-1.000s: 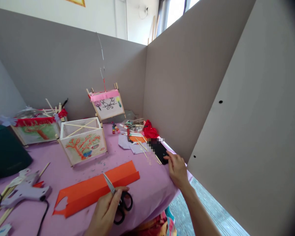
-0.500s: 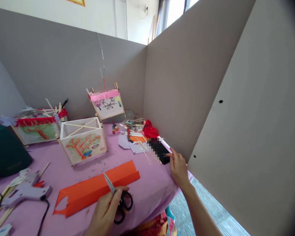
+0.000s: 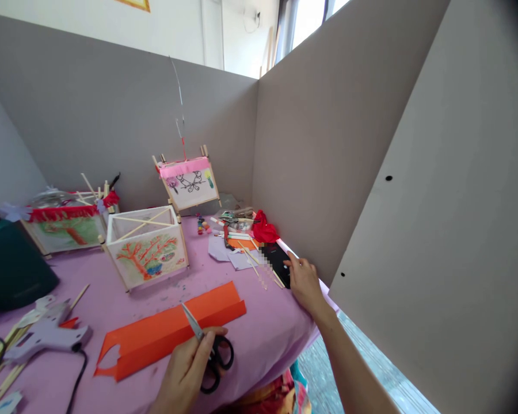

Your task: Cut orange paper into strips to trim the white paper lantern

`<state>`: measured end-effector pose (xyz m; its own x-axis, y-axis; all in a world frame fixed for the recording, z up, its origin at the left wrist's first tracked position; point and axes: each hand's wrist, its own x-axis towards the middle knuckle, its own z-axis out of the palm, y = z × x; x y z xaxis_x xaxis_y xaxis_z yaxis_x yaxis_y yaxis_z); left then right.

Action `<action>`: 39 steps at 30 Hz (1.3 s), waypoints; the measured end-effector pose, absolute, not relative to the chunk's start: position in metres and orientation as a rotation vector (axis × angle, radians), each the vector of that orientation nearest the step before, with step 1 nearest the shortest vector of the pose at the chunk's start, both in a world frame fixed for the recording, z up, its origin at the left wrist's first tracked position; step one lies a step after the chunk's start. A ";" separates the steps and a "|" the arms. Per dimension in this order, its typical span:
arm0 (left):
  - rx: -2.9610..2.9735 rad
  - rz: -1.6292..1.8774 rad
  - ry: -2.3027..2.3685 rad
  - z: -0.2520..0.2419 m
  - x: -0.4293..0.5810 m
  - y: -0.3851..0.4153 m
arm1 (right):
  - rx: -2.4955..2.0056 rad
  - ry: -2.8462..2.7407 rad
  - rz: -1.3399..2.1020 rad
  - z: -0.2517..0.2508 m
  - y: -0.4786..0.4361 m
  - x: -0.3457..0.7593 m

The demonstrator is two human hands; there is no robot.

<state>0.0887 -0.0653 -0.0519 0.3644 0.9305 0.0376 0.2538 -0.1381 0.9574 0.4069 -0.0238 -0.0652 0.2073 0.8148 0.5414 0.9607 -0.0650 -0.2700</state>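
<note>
Grey partition boards enclose a tabletop (image 3: pixel 259 339) draped in purple cloth, where we record paper lanterns, a glue gun (image 3: pixel 47 333) and scattered craft scraps. We find the left hand (image 3: pixel 185 371) at the near edge, its grip closed through the black handles of the scissors (image 3: pixel 207 348); the blades are shut and point up over the folded orange paper (image 3: pixel 172 330), which lies flat in front of the painted lantern (image 3: pixel 147 247). We find the right hand (image 3: pixel 304 282) reaching to the far right edge, fingers loosely spread and resting on the black phone (image 3: pixel 278 261), holding nothing.

In our judgement, the phone sits close to the tabletop edge, and a careless push could send it off. The scissor tip hovers over the paper while attention appears to be on the phone, so a stray movement could nick the sheet. The glue gun cable trails near the front edge and could snag.
</note>
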 end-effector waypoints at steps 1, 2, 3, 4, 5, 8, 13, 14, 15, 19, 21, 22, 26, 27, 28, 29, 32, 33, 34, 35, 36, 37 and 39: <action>1.626 0.849 1.083 -0.052 0.089 -0.066 | -1.907 -1.615 -0.342 -0.065 -0.023 0.407; 1.623 0.847 1.085 -0.051 0.089 -0.066 | -1.897 -1.575 -0.357 -0.066 -0.023 0.408; 1.619 0.847 1.085 -0.051 0.089 -0.066 | -1.883 -1.529 -0.374 -0.067 -0.024 0.408; 1.616 0.847 1.082 -0.050 0.090 -0.066 | -1.866 -1.488 -0.389 -0.068 -0.026 0.409; 1.611 0.848 1.077 -0.050 0.090 -0.066 | -1.848 -1.457 -0.400 -0.069 -0.028 0.409; 1.605 0.856 1.067 -0.049 0.090 -0.066 | -1.807 -1.424 -0.405 -0.071 -0.033 0.409; 1.609 0.837 1.073 -0.050 0.089 -0.065 | -1.789 -1.410 -0.384 -0.071 -0.036 0.408; 1.607 0.833 1.070 -0.051 0.089 -0.065 | -1.793 -1.414 -0.381 -0.071 -0.036 0.408; 1.605 0.828 1.068 -0.051 0.089 -0.065 | -1.798 -1.419 -0.379 -0.071 -0.036 0.408; 1.619 0.823 1.071 -0.052 0.088 -0.065 | -1.817 -1.483 -0.359 -0.073 -0.036 0.409; 1.625 0.831 1.068 -0.052 0.088 -0.065 | -1.832 -1.525 -0.343 -0.073 -0.036 0.409; 1.624 0.834 1.067 -0.052 0.089 -0.066 | -1.841 -1.544 -0.334 -0.073 -0.035 0.409; 1.615 0.830 1.069 -0.052 0.089 -0.066 | -1.858 -1.613 -0.282 -0.072 -0.030 0.407; 1.614 0.830 1.070 -0.052 0.089 -0.066 | -1.854 -1.620 -0.273 -0.072 -0.028 0.408; 1.613 0.831 1.069 -0.052 0.088 -0.066 | -1.847 -1.613 -0.269 -0.072 -0.027 0.408; 1.611 0.831 1.068 -0.052 0.088 -0.066 | -1.834 -1.595 -0.271 -0.072 -0.026 0.408; 1.599 0.838 1.059 -0.051 0.089 -0.066 | -1.782 -1.514 -0.294 -0.073 -0.025 0.411; 1.598 0.845 1.057 -0.051 0.089 -0.066 | -1.762 -1.490 -0.302 -0.073 -0.026 0.411; 1.599 0.854 1.057 -0.050 0.089 -0.066 | -1.745 -1.472 -0.309 -0.073 -0.026 0.411; 1.602 0.862 1.058 -0.050 0.089 -0.066 | -1.733 -1.458 -0.314 -0.073 -0.027 0.412; 1.606 0.866 1.059 -0.050 0.090 -0.066 | -1.727 -1.448 -0.317 -0.074 -0.028 0.412; 1.608 0.866 1.059 -0.050 0.090 -0.066 | -1.725 -1.442 -0.319 -0.074 -0.029 0.412; 1.610 0.860 1.056 -0.049 0.090 -0.066 | -1.730 -1.438 -0.323 -0.074 -0.029 0.412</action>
